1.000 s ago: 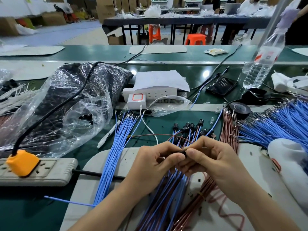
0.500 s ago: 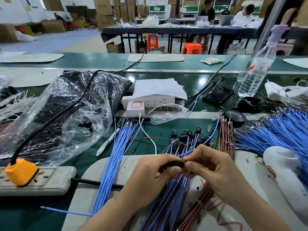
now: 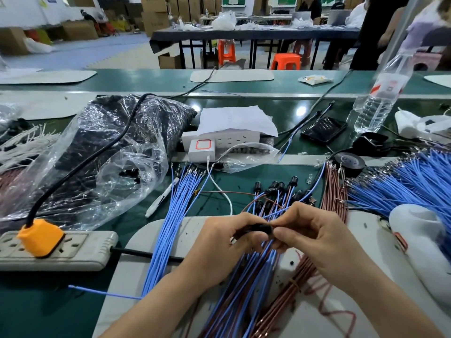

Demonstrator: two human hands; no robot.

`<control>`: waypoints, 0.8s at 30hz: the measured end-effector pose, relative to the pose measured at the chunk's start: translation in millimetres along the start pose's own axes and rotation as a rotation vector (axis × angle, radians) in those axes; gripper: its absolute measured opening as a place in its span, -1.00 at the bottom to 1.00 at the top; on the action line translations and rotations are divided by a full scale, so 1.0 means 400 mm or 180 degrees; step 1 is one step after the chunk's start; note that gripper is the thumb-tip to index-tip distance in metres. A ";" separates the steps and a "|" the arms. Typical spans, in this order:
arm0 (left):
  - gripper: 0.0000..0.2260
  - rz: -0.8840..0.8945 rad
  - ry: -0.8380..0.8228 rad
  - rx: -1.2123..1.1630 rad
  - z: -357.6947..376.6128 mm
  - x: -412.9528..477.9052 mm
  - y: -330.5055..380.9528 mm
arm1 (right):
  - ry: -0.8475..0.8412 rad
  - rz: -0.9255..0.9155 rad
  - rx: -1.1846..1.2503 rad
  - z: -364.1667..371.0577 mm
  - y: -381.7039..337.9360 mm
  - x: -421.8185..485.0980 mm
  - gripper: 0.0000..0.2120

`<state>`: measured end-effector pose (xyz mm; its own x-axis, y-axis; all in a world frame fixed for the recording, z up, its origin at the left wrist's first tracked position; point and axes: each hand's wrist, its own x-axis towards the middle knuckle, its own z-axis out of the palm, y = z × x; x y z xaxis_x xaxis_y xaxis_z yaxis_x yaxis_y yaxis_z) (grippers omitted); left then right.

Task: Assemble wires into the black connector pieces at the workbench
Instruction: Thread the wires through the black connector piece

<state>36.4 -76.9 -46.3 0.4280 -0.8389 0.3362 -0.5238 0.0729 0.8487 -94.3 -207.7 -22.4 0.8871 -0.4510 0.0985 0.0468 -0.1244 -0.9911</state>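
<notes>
Above the white mat [image 3: 146,242] at the front edge of the worktop [image 3: 48,313], the left hand [image 3: 227,242] and right hand [image 3: 314,237] meet over a fan of blue wires [image 3: 245,274] — the fingers [image 3: 283,232] of both pinching one black connector piece [image 3: 262,228] held between them.

Black connector piece [image 3: 261,228] lies roughly horizontal, pinched between left hand [image 3: 219,247] and right hand [image 3: 314,237]. Wired connectors [image 3: 278,187] are clustered just behind, blue and brown leads running under the hands. Loose blue wire bundle [image 3: 170,228] to the left, brown wire bundle [image 3: 334,191] to the right, big blue wire fan [image 3: 402,186] far right.
</notes>
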 end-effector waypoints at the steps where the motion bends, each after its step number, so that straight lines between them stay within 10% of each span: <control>1: -0.87 -0.0013 -0.0004 -0.0012 0.000 0.000 0.000 | -0.0003 0.0018 0.0009 0.000 -0.002 -0.001 -0.90; 24: -0.78 0.0329 -0.0023 -0.0706 0.000 0.002 0.002 | 0.0231 -0.0234 0.0606 0.014 -0.056 -0.018 -0.87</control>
<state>36.3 -77.6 -45.4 0.3748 -0.8246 0.4237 -0.3898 0.2745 0.8791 -99.0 -196.7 -1.3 0.8430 -0.5103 0.1703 0.2020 0.0069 -0.9794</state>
